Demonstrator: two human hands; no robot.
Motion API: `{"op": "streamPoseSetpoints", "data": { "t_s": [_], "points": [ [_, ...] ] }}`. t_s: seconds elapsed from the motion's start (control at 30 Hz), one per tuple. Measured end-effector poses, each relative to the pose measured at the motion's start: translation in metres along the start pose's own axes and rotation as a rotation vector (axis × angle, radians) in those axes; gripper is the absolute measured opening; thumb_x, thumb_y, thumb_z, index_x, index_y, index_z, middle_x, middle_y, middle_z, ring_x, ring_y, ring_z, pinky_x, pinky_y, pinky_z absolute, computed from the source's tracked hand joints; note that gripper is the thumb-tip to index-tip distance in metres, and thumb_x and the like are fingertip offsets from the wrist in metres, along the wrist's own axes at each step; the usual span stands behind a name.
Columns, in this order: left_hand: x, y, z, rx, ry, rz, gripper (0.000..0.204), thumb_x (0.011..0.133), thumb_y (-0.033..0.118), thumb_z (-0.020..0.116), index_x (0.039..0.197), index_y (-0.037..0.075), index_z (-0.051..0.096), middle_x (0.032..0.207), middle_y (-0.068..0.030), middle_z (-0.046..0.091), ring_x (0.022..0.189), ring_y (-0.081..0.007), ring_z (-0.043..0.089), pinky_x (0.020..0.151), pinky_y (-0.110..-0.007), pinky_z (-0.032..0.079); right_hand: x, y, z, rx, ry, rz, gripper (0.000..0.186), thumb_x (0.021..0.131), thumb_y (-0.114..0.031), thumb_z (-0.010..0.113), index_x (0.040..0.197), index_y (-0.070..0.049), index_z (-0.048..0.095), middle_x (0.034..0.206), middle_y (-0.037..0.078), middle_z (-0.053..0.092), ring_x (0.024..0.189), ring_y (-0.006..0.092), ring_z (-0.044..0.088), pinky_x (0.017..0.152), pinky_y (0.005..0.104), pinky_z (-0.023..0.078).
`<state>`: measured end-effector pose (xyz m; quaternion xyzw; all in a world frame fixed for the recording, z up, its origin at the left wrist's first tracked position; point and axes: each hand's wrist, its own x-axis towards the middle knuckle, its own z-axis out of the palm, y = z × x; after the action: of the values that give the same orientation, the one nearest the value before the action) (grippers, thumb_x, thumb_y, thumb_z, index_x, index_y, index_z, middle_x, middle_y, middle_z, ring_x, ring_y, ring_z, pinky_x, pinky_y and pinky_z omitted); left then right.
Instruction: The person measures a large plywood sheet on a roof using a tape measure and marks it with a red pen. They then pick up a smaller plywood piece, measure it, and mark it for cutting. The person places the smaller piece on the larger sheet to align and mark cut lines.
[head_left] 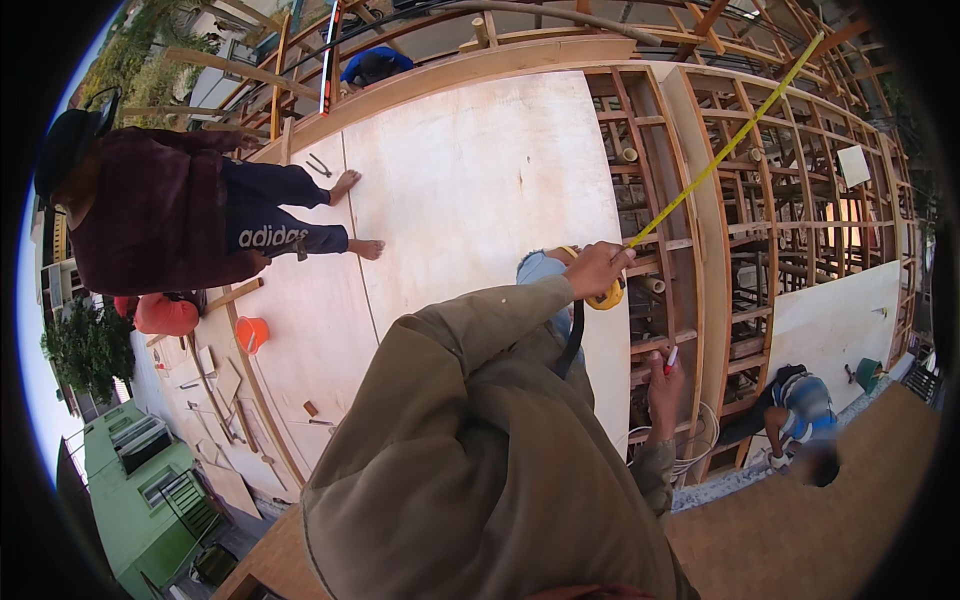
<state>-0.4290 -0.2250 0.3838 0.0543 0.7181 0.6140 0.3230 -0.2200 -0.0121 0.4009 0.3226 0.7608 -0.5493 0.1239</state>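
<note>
My left hand (595, 270) is closed around a yellow tape measure (606, 296) at the edge of a pale plywood sheet (470, 180). From it the yellow blade (725, 152) runs out to the far right, across an open timber frame (690, 190). A black strap (572, 345) hangs below the case. Nearer to me, my right hand (664, 395) grips a red-and-white marker (671, 358) with its tip up, over the wooden joists beside the sheet. Both sleeves are olive-brown.
One barefoot person (150, 210) stands on the plywood at left, near pliers (319, 165) and an orange bucket (252, 334). Another person (800, 410) in blue stripes crouches at lower right. Open gaps show between the joists. A white cable (710, 430) lies coiled near my right arm.
</note>
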Motion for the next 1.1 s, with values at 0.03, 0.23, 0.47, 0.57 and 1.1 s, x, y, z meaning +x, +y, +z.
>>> {"op": "streamPoseSetpoints", "data": {
  "t_s": [0.03,0.23,0.47,0.57,1.1],
  "points": [
    [-0.011,0.005,-0.016,0.012,0.052,0.022,0.049,0.103,0.038,0.045,0.101,-0.005,0.068,0.078,-0.0115,0.067,0.071,-0.0162,0.065,0.065,-0.033,0.052,0.004,-0.006,0.003,0.007,-0.021,-0.063,0.037,0.098,-0.026,0.059,0.118,0.005,0.058,0.086,0.005,0.062,0.068,0.0089,0.058,0.056,0.0234,0.047],
    [-0.077,0.019,-0.089,0.075,0.138,-0.014,0.043,0.103,0.032,0.045,0.106,-0.005,0.066,0.075,-0.012,0.065,0.068,-0.0147,0.064,0.065,-0.032,0.051,0.006,-0.056,0.032,-0.179,-0.055,-0.082,0.042,0.092,-0.026,0.066,0.118,0.007,0.06,0.088,0.01,0.065,0.075,0.0136,0.059,0.067,0.0296,0.049],
    [-0.144,-0.026,-0.16,-0.148,0.018,-0.278,0.033,0.102,0.024,0.047,0.113,-0.002,0.063,0.079,-0.0064,0.063,0.069,-0.0124,0.062,0.063,-0.028,0.05,-0.011,-0.067,0.091,-0.303,-0.072,-0.188,0.046,0.092,-0.029,0.065,0.121,0.006,0.058,0.085,0.01,0.066,0.07,0.0143,0.058,0.065,0.0314,0.048],
    [-0.178,-0.062,-0.199,-0.191,-0.001,-0.438,0.034,0.101,0.024,0.047,0.111,-0.004,0.064,0.079,-0.0082,0.063,0.066,-0.0137,0.063,0.062,-0.028,0.049,-0.021,-0.04,0.122,-0.417,-0.049,-0.227,0.047,0.092,-0.031,0.064,0.121,0.006,0.059,0.092,0.015,0.068,0.078,0.0214,0.063,0.072,0.0352,0.05],
    [-0.458,-0.338,-0.24,-0.073,0.292,-0.776,0.041,0.094,0.035,0.051,0.095,0.004,0.077,0.088,-0.0115,0.072,0.079,-0.019,0.062,0.077,-0.033,0.049,0.043,0.133,0.119,-0.992,-0.66,-0.293,0.036,0.089,-0.033,0.064,0.102,0.0,0.066,0.084,0.014,0.067,0.077,0.0314,0.064,0.068,0.0435,0.049]
  ]
}}
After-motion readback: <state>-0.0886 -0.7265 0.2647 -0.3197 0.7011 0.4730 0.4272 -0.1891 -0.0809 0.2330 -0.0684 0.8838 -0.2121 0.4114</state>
